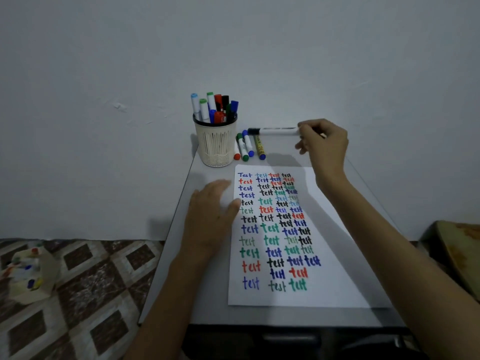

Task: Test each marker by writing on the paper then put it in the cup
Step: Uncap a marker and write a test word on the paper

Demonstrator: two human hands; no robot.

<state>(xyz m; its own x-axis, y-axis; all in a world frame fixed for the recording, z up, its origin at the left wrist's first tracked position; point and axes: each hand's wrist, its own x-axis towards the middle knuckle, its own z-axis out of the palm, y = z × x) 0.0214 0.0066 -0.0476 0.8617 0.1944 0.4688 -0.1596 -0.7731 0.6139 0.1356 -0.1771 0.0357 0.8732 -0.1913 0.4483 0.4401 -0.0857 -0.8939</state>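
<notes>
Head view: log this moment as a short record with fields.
right hand: pinches a black-capped marker, held level above the table, right of the cup
left hand: lies flat at the paper's left edge
cup: upright, holds many capped markers
loose markers: four lie beside the cup
paper: covered in rows of "test"
</notes>
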